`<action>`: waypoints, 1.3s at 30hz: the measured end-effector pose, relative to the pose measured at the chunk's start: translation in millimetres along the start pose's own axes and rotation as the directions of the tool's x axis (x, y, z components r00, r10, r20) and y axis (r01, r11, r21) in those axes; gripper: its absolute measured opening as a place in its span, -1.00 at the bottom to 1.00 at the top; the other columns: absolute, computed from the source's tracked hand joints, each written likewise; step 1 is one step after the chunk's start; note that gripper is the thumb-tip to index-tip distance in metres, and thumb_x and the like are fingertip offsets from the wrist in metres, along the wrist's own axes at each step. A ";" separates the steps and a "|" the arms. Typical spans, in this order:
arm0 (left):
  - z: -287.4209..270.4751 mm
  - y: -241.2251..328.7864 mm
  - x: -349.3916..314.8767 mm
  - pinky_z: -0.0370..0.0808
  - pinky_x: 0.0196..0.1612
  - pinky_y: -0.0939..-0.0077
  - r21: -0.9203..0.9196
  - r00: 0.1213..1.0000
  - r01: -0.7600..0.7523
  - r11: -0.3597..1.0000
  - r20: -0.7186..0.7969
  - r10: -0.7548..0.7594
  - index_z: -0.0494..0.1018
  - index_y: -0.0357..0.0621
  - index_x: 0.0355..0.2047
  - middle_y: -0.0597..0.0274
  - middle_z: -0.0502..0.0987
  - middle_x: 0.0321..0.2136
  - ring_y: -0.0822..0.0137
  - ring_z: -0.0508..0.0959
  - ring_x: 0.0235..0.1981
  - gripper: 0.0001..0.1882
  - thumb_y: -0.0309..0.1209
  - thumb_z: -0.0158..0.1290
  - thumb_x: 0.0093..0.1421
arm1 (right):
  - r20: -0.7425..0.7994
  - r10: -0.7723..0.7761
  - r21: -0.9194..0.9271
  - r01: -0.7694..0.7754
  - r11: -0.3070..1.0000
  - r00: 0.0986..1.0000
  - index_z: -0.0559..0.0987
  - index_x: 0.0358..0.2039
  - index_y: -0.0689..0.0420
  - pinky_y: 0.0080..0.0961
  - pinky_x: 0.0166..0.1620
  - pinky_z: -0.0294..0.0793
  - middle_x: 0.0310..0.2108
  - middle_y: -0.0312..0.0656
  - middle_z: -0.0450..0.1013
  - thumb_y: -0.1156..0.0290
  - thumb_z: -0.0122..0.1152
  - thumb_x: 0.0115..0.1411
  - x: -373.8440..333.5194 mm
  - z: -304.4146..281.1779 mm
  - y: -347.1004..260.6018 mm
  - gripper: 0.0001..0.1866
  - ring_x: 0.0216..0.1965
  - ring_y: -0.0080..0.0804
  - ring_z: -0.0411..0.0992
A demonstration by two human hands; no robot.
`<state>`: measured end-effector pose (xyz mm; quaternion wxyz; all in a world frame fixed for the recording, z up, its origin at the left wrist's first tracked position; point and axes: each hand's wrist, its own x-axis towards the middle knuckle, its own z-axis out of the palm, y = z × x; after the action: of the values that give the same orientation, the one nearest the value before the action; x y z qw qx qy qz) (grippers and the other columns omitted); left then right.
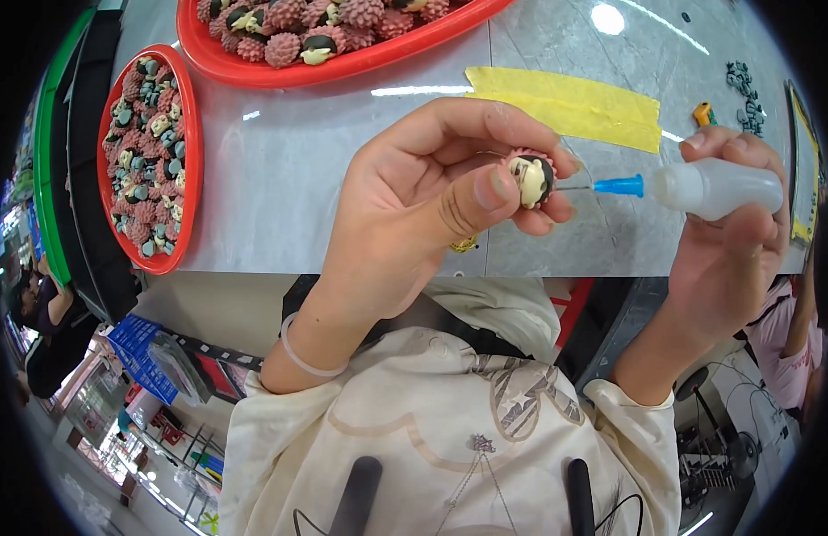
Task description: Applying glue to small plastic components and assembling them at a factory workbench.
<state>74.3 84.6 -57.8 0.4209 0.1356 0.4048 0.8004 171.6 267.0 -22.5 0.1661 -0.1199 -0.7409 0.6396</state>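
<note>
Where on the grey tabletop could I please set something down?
A broad bare patch of glossy grey tabletop lies between the small red oval tray and the left hand. Another lies beyond the wide yellow tape strip, left of the small dark pieces. Crowded: left hand to right hand, with pink-and-cream figurine, blue-hubbed needle and white plastic bottle.

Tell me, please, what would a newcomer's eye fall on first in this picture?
Probably it would fall on the small pink piece with a pale face, held in the left hand near the centre, with a blue-hubbed needle pointing at it from the right. Next come the whitish bottle in the right hand, and two red trays, at the top and far left, full of similar pieces.
</note>
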 end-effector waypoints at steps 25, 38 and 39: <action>-1.0 -1.4 2.3 0.38 -0.53 0.78 -0.010 1.000 -0.024 1.000 0.003 0.024 0.23 -0.30 -0.27 -0.02 0.33 -0.35 0.37 0.44 -0.46 -0.61 -0.25 -0.02 0.02 | -0.077 -0.200 -0.117 0.190 0.975 0.977 0.27 -0.21 0.39 -0.39 -0.14 0.26 -0.30 0.16 0.31 0.38 0.00 0.00 10.2 -15.7 0.1 -0.61 -0.28 -0.19 0.31; 4.0 -0.7 -1.9 0.42 -0.44 0.62 -0.029 0.998 -0.003 1.000 -0.069 0.001 0.25 -0.34 -0.34 -0.02 0.38 -0.38 0.33 0.46 -0.45 -0.66 -0.33 0.04 -0.02 | -0.028 -0.152 -0.530 0.115 0.840 0.988 0.36 -0.34 0.21 -0.70 -0.36 0.30 -0.47 -0.27 0.37 0.65 0.10 -0.23 50.4 -7.4 22.5 -0.66 -0.47 -0.59 0.34; 4.3 -0.7 -0.7 0.42 -0.45 0.63 -0.001 0.997 0.004 1.000 -0.071 -0.005 0.25 -0.33 -0.34 -0.01 0.38 -0.39 0.34 0.45 -0.46 -0.65 -0.31 0.04 -0.02 | -0.085 -0.175 -0.531 0.104 0.841 0.981 0.39 -0.37 0.22 -0.70 -0.39 0.29 -0.52 -0.26 0.38 0.64 0.09 -0.20 49.1 -15.1 20.6 -0.72 -0.49 -0.58 0.33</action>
<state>77.6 86.7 -55.4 0.4081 0.1060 0.4194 0.8039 132.0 303.1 -36.4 0.2214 -0.1476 -0.8814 0.3903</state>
